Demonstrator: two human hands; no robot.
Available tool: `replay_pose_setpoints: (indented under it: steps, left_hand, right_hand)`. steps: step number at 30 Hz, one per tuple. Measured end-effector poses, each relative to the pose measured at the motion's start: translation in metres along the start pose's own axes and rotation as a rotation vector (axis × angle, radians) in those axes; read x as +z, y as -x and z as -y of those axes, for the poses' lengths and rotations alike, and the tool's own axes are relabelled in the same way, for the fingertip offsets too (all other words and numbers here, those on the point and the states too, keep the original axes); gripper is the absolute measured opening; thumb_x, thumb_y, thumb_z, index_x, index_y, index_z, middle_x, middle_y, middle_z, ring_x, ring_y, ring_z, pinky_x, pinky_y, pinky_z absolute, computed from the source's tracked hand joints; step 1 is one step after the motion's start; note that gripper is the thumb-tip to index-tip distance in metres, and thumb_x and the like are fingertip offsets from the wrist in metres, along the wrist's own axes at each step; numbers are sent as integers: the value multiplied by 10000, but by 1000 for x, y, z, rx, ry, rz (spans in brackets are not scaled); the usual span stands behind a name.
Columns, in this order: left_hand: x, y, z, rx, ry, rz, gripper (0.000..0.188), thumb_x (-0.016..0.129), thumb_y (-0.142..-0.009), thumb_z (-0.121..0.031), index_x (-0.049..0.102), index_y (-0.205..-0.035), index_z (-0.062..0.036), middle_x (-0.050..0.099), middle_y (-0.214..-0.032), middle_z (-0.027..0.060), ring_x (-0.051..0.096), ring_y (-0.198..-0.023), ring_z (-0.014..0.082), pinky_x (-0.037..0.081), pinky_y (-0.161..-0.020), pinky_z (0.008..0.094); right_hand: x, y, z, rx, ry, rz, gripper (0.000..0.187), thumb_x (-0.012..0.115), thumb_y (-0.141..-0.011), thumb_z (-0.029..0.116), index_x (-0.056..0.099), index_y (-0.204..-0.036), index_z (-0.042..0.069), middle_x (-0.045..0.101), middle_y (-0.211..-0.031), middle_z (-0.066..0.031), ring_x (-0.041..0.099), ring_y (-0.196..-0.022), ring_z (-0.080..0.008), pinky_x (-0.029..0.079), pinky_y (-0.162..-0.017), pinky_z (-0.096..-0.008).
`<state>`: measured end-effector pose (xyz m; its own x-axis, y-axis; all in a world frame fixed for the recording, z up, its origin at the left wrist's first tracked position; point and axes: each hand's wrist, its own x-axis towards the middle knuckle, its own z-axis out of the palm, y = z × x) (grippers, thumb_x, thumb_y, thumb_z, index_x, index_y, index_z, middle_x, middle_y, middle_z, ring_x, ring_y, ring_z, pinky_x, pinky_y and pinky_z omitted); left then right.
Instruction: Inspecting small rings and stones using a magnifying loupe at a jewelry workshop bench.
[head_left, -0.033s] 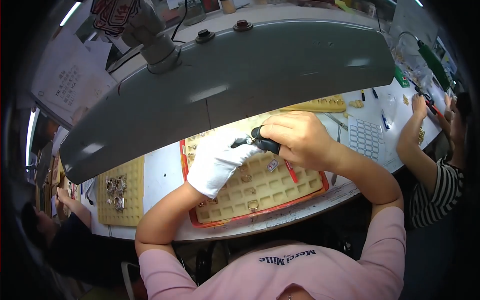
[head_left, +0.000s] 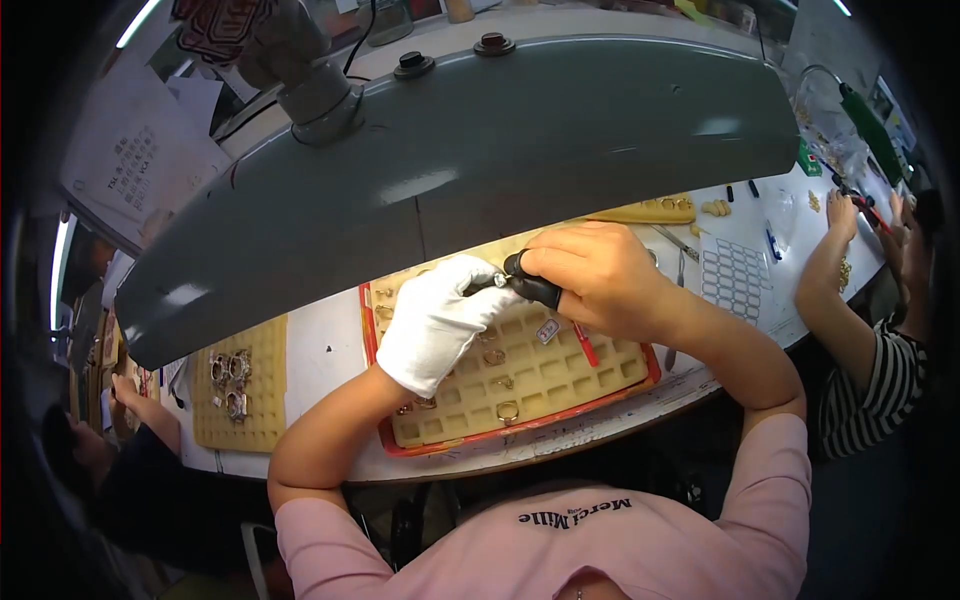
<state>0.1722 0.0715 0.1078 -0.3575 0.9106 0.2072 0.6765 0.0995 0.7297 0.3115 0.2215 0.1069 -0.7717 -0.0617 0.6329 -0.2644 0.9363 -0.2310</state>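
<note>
White table [head_left: 325, 350] under one grey lamp hood [head_left: 480, 140], two hands meeting at a small silvery piece [head_left: 500, 281].
The piece is above the red-edged tray [head_left: 570, 397], pinched by the gloved left hand [head_left: 432, 325]; its long axis is too small to read. The bare right hand [head_left: 605, 280] curls inward, black tips pointing left at the piece; whether they grip it, I cannot tell. One red pen [head_left: 586, 347] slants down rightward beside one white label [head_left: 547, 331]; three metal pieces [head_left: 237, 369] sit on the yellow tray [head_left: 265, 405].
</note>
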Motion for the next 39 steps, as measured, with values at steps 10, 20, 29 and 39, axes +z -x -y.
replay_pose_setpoints:
  steps: [10, 20, 29, 39]
  left_hand:
    - [-9, -8, -17, -249, 402, 302, 246, 664, -792, -215, 669, -946, -23, 639, -873, 72, 588, -794, 132, 467, -712, 278]
    - [-2, -6, -22, -435, 329, 317, 268, 709, -743, -242, 684, -924, -45, 625, -865, 70, 581, -741, 130, 463, -674, 273]
    - [-5, -10, -20, -461, 423, 323, 272, 693, -765, -243, 654, -922, -26, 608, -850, 56, 562, -724, 109, 455, -657, 266]
    - [0, -4, -15, -305, 118, 259, 267, 730, -720, -236, 667, -895, -43, 622, -839, 53, 574, -733, 123, 459, -661, 263]
  right_hand:
    - [6, 9, 4, -111, 217, -116, 142, 583, -665, 89, 568, -798, 44, 580, -764, -50, 578, -643, -165, 426, -535, -274]
    - [14, 21, 5, 481, -537, 34, 130, 571, -724, -41, 603, -842, 3, 551, -689, -83, 514, -575, -197, 390, -509, -316]
    - [17, 17, -4, -176, 195, -230, 111, 612, -685, 98, 597, -792, 73, 590, -774, -34, 568, -610, -140, 420, -527, -266]
    - [23, 23, -2, 409, -485, -34, 123, 599, -723, -33, 581, -840, 0, 561, -761, -72, 530, -609, -175, 411, -527, -286]
